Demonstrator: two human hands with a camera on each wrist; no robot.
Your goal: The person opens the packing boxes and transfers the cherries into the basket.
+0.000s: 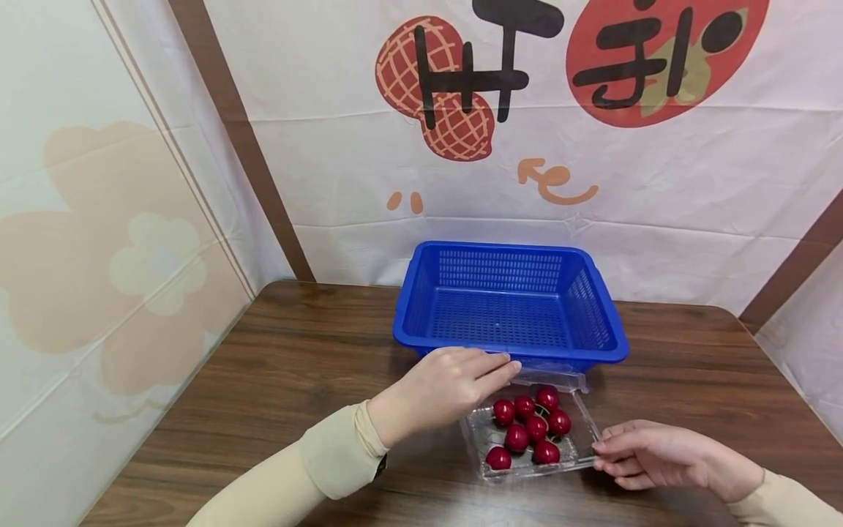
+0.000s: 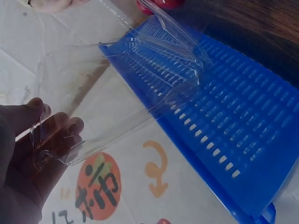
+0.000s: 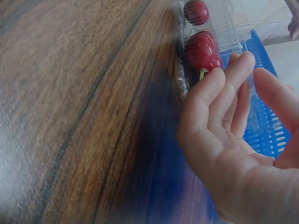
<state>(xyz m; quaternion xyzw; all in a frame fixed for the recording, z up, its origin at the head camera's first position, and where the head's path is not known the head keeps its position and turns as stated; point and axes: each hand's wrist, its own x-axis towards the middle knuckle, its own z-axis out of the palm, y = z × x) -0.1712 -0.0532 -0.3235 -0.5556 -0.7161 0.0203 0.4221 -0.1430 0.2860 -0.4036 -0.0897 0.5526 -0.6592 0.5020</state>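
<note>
A clear plastic clamshell box (image 1: 582,432) sits on the wooden table with several dark red cherries (image 1: 516,438) in its base, some with green stems. Its transparent lid (image 1: 560,378) stands raised on the far side, close to the blue basket. My left hand (image 1: 444,388) reaches over the box's left part and, in the left wrist view, pinches the edge of the lid (image 2: 135,126) between thumb and fingers. At the near right corner, my right hand (image 1: 672,455) grips the rim of the base, thumb above and fingers below.
A blue perforated plastic basket (image 1: 510,348) stands just behind the box, with nothing inside. Behind the table (image 1: 296,380) hangs a white printed cloth (image 1: 329,146), and another cloth panel (image 1: 79,307) runs along the left side.
</note>
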